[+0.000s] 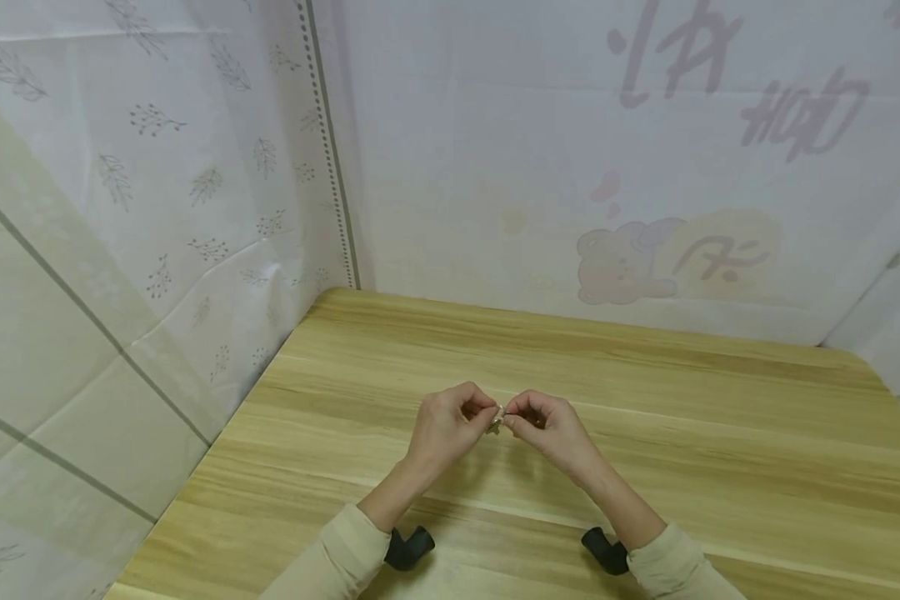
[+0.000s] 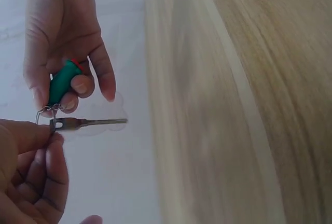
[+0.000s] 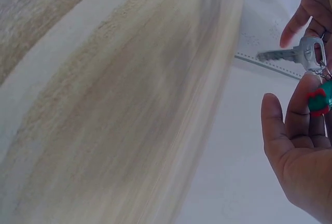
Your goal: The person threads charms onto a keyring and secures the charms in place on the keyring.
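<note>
Both hands meet over the wooden table (image 1: 307,400), fingertips nearly touching. My left hand (image 1: 450,423) pinches a metal key (image 3: 307,54) at its head, with the toothed blade pointing away from the fingers. My right hand (image 1: 558,433) grips a small green charm with red trim (image 2: 64,83) between thumb and curled fingers. A thin metal ring and short chain (image 2: 47,111) link charm and key. In the right wrist view the charm is partly cut off by the frame edge. The head view shows the key only as a small shiny shape between the hands.
Two black curved pieces (image 1: 410,548) show beside the sleeves near the table's front. Pale printed curtains (image 1: 457,167) hang along the table's back and left edges.
</note>
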